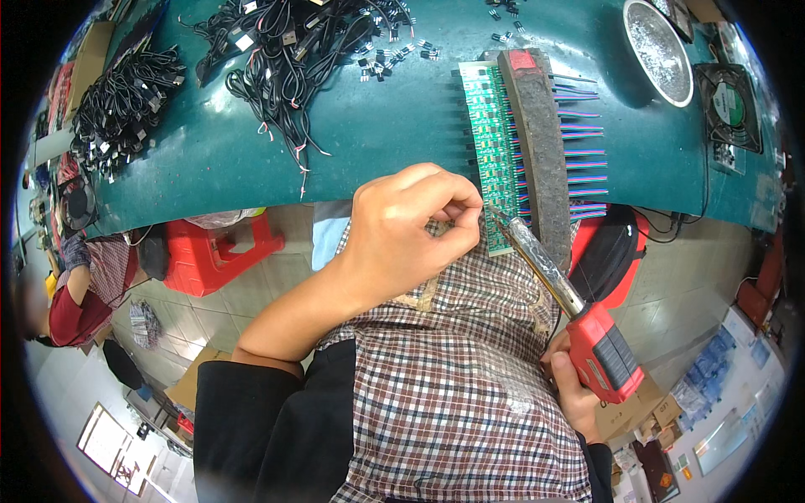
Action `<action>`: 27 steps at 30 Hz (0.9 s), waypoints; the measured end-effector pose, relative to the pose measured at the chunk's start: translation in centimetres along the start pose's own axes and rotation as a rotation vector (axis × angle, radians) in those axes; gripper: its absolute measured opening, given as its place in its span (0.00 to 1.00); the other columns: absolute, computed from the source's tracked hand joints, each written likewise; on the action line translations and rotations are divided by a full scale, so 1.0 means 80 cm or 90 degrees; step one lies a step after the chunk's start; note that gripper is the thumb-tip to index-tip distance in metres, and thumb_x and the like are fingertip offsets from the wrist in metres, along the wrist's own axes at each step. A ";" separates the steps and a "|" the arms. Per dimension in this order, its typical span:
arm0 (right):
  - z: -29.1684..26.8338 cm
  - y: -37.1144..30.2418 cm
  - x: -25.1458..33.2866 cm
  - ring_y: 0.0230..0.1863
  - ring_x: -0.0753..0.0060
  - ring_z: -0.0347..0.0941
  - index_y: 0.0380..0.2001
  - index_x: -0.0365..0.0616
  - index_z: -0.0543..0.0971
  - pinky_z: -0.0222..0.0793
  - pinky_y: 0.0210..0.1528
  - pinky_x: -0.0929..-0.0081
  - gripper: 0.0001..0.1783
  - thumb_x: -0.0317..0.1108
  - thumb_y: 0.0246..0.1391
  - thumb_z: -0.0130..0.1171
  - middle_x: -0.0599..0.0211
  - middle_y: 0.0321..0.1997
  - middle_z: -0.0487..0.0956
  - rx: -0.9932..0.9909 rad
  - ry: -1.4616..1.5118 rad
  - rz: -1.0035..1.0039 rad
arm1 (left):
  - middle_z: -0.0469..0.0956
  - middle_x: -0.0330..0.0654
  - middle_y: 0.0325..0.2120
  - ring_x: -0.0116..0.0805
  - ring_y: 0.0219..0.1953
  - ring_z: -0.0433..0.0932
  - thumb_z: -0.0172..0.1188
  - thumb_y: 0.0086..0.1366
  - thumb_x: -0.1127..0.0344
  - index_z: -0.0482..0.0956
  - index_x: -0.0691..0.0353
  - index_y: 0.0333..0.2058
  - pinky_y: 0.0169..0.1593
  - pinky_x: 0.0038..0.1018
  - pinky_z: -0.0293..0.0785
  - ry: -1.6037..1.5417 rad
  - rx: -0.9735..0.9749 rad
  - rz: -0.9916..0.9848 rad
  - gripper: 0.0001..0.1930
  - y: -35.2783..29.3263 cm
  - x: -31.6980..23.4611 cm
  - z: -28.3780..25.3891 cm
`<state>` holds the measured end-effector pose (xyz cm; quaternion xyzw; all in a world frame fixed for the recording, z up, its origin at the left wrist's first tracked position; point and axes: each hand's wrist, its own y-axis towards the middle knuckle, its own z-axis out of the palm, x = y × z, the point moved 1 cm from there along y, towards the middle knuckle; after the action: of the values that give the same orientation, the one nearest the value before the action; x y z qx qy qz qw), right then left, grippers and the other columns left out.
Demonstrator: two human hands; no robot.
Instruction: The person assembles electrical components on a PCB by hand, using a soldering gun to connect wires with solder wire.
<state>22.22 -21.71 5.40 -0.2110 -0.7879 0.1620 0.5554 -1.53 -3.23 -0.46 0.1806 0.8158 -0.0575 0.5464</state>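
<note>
My left hand (415, 218) is closed in a pinch at the left edge of a long green circuit board (489, 126). Whatever its fingertips hold is too small to make out. Low on the right, my right hand (577, 390) grips a soldering iron (605, 356) by its red and black handle. The iron's metal tip slants up and left to the board, close to my left fingertips; whether it touches cannot be told. A dark, rough bar (541, 142) lies alongside the board. Short multicoloured wires (584, 153) stick out from the bar's right side.
Bundled black cables (289, 50) and small black connectors (390, 59) lie on the green table (377, 126). More cables (126, 105) are heaped at far left. A round metal dish (658, 52) and a fan (729, 107) stand at right. A red stool (214, 256) and another person (84, 289) are at left.
</note>
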 end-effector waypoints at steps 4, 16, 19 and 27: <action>0.000 0.000 0.001 0.34 0.67 0.82 0.39 0.38 0.83 0.76 0.41 0.69 0.11 0.24 0.50 0.69 0.62 0.34 0.83 0.012 -0.021 -0.008 | 0.83 0.41 0.29 0.26 0.28 0.84 0.68 0.54 0.82 0.83 0.68 0.31 0.32 0.19 0.81 0.008 0.022 0.000 0.06 0.000 -0.002 -0.004; 0.012 0.004 0.027 0.25 0.80 0.66 0.30 0.39 0.75 0.60 0.27 0.79 0.17 0.43 0.60 0.61 0.66 0.29 0.75 -0.044 0.025 0.039 | 0.83 0.41 0.29 0.26 0.29 0.84 0.68 0.54 0.82 0.83 0.68 0.31 0.32 0.20 0.82 0.006 0.023 -0.001 0.07 0.000 -0.001 -0.003; 0.014 0.008 0.034 0.24 0.80 0.65 0.29 0.39 0.75 0.60 0.27 0.79 0.18 0.44 0.60 0.61 0.67 0.28 0.74 -0.052 0.046 0.029 | 0.83 0.41 0.29 0.26 0.29 0.84 0.68 0.54 0.82 0.83 0.67 0.32 0.32 0.20 0.82 0.008 0.024 -0.004 0.07 0.000 -0.002 -0.004; 0.013 0.010 0.033 0.21 0.81 0.62 0.29 0.39 0.73 0.60 0.24 0.80 0.18 0.45 0.61 0.60 0.66 0.28 0.74 -0.059 0.080 0.022 | 0.83 0.40 0.28 0.26 0.26 0.80 0.67 0.59 0.78 0.87 0.64 0.35 0.29 0.22 0.76 0.249 -0.099 0.108 0.06 0.043 0.003 -0.050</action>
<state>20.55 -19.72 6.79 -0.2602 -0.7542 0.1212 0.5906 -3.88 1.19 1.27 0.2138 0.8899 0.0880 0.3931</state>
